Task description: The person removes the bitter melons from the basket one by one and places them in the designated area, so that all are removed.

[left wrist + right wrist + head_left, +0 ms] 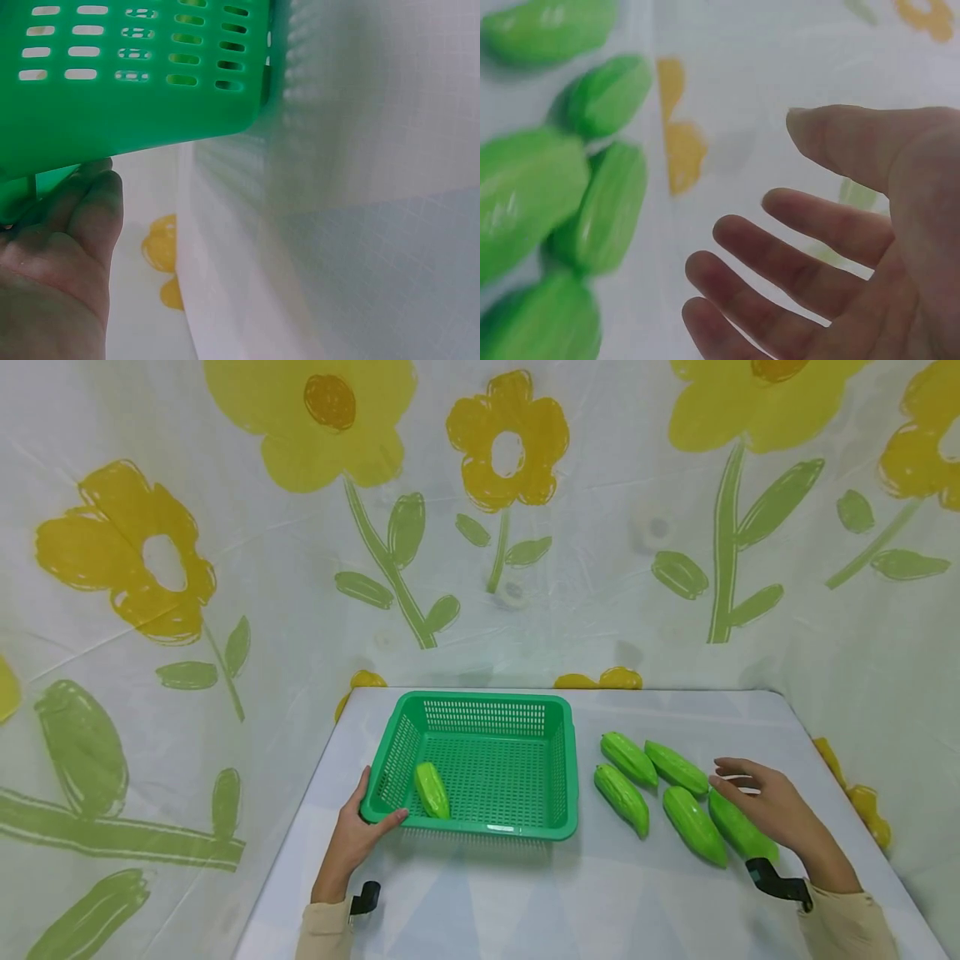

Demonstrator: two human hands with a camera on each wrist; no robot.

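A green plastic basket point(480, 835) with slotted walls stands on the table, and a single ridged green gourd point(432, 790) lies inside it at the left front. My left hand point(362, 828) grips the basket's left front corner, thumb along the rim and fingers on the outer side. Seen from the left wrist, the hand point(64, 240) is right at the basket's rim point(127, 142). My right hand point(768, 802) hovers over the rightmost gourd point(738, 827) with fingers spread and nothing held. In the right wrist view, the fingers point(780, 277) are apart from the gourds point(525, 195).
Several more gourds lie to the basket's right, among them one gourd point(628, 758) at the back and another gourd point(621, 800) nearest the basket. A pale table point(540, 910) carries everything. Flower-printed curtains point(585, 568) hang behind and at both sides.
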